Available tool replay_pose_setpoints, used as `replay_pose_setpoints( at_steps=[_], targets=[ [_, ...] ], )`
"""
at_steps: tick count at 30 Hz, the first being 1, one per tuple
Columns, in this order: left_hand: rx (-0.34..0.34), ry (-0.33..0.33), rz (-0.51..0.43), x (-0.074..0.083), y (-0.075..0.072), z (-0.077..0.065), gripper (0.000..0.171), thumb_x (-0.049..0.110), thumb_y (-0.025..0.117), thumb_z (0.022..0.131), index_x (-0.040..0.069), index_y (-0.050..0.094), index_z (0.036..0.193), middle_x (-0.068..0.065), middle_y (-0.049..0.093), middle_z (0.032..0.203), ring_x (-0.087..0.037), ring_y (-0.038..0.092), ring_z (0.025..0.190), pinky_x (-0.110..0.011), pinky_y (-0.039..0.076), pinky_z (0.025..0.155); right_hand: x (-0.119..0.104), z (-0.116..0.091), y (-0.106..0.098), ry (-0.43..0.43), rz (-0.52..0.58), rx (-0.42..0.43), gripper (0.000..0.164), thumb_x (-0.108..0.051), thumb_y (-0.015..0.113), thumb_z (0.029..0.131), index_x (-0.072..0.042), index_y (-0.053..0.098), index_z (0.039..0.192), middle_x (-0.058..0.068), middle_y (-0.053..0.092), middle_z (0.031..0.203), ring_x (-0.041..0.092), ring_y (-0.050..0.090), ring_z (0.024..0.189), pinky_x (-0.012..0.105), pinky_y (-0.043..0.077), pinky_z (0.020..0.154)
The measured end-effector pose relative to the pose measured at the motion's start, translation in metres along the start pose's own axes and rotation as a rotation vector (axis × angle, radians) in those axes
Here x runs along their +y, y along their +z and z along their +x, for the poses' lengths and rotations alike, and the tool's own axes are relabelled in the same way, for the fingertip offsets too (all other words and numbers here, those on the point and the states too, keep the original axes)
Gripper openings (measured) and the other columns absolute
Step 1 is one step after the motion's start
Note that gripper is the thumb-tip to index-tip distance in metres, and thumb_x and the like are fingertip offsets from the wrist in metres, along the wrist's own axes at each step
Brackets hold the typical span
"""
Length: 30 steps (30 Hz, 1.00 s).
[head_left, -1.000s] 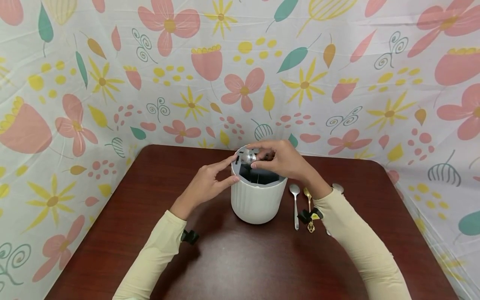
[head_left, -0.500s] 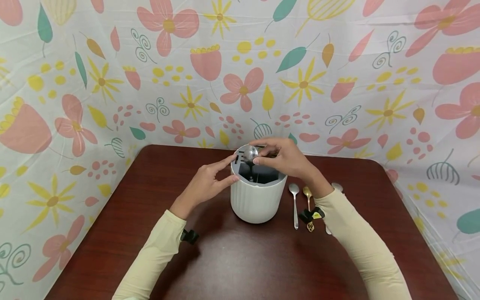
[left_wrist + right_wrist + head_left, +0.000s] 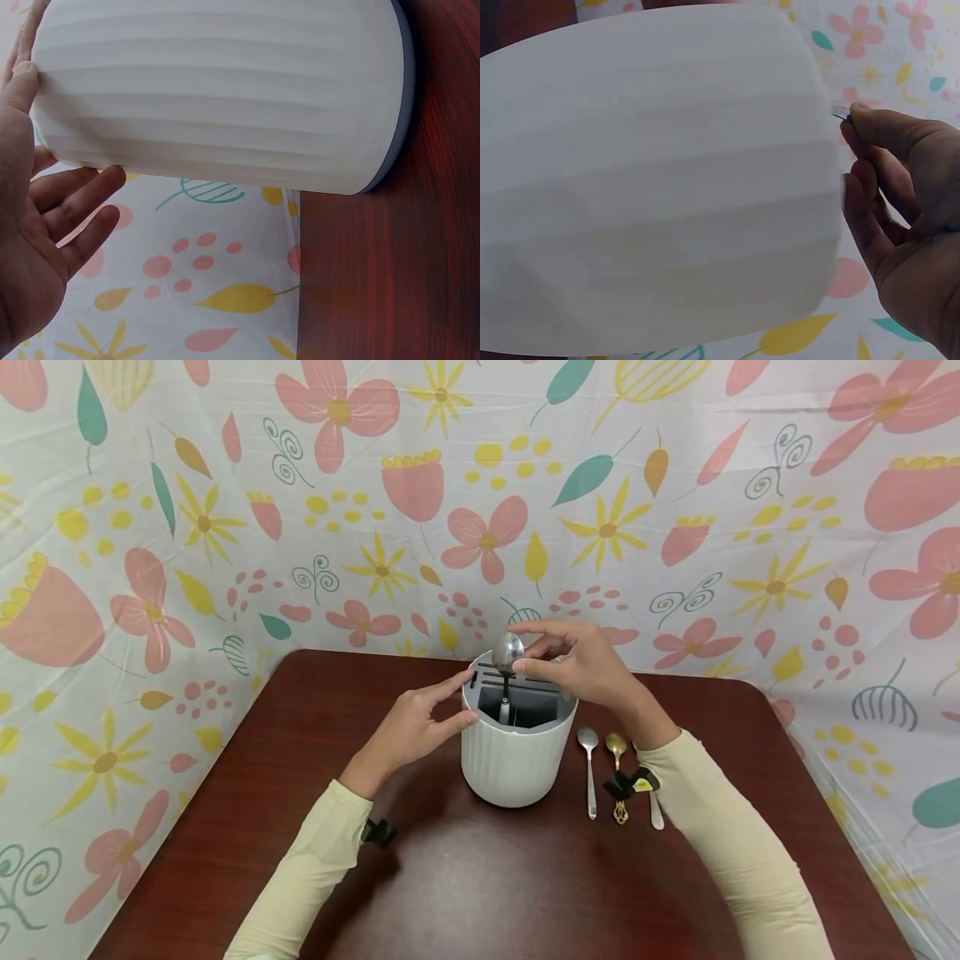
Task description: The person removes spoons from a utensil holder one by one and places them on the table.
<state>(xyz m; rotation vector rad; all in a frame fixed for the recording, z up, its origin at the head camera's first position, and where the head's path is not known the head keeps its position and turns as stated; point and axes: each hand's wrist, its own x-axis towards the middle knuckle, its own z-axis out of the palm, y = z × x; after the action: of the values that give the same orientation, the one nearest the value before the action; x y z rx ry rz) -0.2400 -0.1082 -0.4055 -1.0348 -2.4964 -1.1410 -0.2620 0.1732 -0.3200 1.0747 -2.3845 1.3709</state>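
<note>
A white ribbed utensil holder [image 3: 513,768] with a grey slotted top insert [image 3: 495,681] stands upright on the table. My left hand [image 3: 420,727] touches its rim from the left, thumb and fingers spread; in the left wrist view several fingers extend beside the ribbed wall. Over the opening, my right hand [image 3: 581,664] pinches a silver spoon [image 3: 508,652] by its bowl. The spoon's handle points down into the front compartment, its lower end hidden inside. In the right wrist view the holder wall [image 3: 667,180] hides most of the spoon.
Right of the holder lie a silver spoon [image 3: 589,768], a gold spoon [image 3: 617,747] with an ornate handle end, and another silver utensil [image 3: 656,810] partly covered by the right sleeve. A flower-patterned cloth [image 3: 480,527] hangs behind the dark wooden table [image 3: 465,885].
My right hand has lifted the spoon, so its bowl is higher and more of its handle shows above the compartment. The left hand has stayed at the rim.
</note>
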Motion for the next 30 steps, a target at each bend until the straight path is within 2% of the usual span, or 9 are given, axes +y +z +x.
replay_pose_setpoints(
  at_steps=[1,6,8,12,15,19,23,26,30],
  targets=[
    [-0.002,-0.002,0.0,0.0,0.0,0.0,0.064,0.039,0.068,0.099,0.02,0.045,0.156,-0.004,0.064,0.139,-0.008,0.048,0.059,-0.031,0.049,0.07,-0.001,0.001,-0.001,-0.009,0.0,0.001,0.043,-0.006,0.081,0.088,-0.006,0.071,0.13,0.002,0.077,0.084,0.013,0.071,0.072,0.024,0.048,0.059],
    [-0.002,-0.012,-0.009,0.001,0.0,-0.001,0.064,0.038,0.069,0.099,0.021,0.045,0.156,-0.006,0.068,0.129,-0.006,0.038,0.049,-0.03,0.048,0.067,-0.005,0.005,-0.008,-0.047,-0.001,0.009,0.045,-0.003,0.08,0.088,-0.009,0.071,0.131,0.001,0.077,0.083,0.012,0.072,0.073,0.024,0.051,0.064],
    [0.0,-0.014,-0.008,0.001,0.0,-0.001,0.064,0.038,0.069,0.099,0.022,0.045,0.156,-0.006,0.065,0.138,-0.007,0.039,0.051,-0.031,0.048,0.069,-0.007,0.007,-0.012,-0.058,0.0,0.022,0.045,-0.001,0.08,0.087,-0.008,0.071,0.13,0.003,0.077,0.083,0.012,0.072,0.073,0.024,0.051,0.064],
    [0.004,-0.014,-0.002,0.002,0.0,0.0,0.064,0.039,0.069,0.099,0.022,0.045,0.156,-0.002,0.062,0.142,-0.009,0.04,0.052,-0.031,0.049,0.069,-0.015,0.011,-0.02,-0.09,-0.014,0.06,0.045,0.004,0.08,0.085,-0.004,0.071,0.129,0.006,0.077,0.081,0.011,0.072,0.071,0.023,0.05,0.061],
    [0.006,-0.014,0.003,0.002,0.0,0.0,0.064,0.04,0.069,0.099,0.023,0.045,0.156,0.002,0.053,0.152,-0.01,0.043,0.059,-0.031,0.048,0.069,-0.024,0.013,-0.026,-0.107,-0.025,0.089,0.045,0.005,0.08,0.084,-0.003,0.072,0.127,0.007,0.077,0.08,0.009,0.072,0.07,0.022,0.048,0.06],
    [0.009,-0.014,0.004,0.002,0.0,0.0,0.064,0.04,0.069,0.098,0.023,0.046,0.156,-0.001,0.059,0.146,-0.01,0.041,0.056,-0.031,0.048,0.069,-0.032,0.016,-0.031,-0.117,-0.017,0.119,0.045,0.007,0.08,0.084,-0.004,0.073,0.126,0.008,0.076,0.079,0.01,0.071,0.067,0.022,0.045,0.057],
    [0.013,-0.011,0.006,0.002,0.0,0.0,0.065,0.04,0.07,0.098,0.024,0.046,0.156,-0.004,0.064,0.14,-0.008,0.036,0.051,-0.03,0.048,0.069,-0.038,0.018,-0.037,-0.125,-0.025,0.15,0.045,0.008,0.08,0.083,-0.003,0.073,0.126,0.003,0.076,0.078,0.009,0.07,0.065,0.023,0.043,0.055],
    [0.013,-0.006,0.005,0.001,0.0,0.0,0.065,0.04,0.07,0.098,0.024,0.046,0.156,-0.005,0.07,0.121,-0.008,0.034,0.049,-0.03,0.047,0.066,-0.043,0.019,-0.043,-0.137,-0.021,0.173,0.046,0.011,0.08,0.082,-0.001,0.073,0.125,-0.004,0.076,0.078,0.009,0.069,0.064,0.023,0.042,0.054],
    [0.019,0.004,0.006,0.002,0.0,0.0,0.065,0.039,0.071,0.098,0.023,0.046,0.156,-0.004,0.069,0.128,-0.011,0.04,0.055,-0.03,0.047,0.069,-0.05,0.019,-0.05,-0.154,-0.005,0.201,0.046,0.013,0.079,0.081,0.0,0.073,0.125,-0.008,0.075,0.077,0.009,0.064,0.058,0.022,0.04,0.051]
  ],
)
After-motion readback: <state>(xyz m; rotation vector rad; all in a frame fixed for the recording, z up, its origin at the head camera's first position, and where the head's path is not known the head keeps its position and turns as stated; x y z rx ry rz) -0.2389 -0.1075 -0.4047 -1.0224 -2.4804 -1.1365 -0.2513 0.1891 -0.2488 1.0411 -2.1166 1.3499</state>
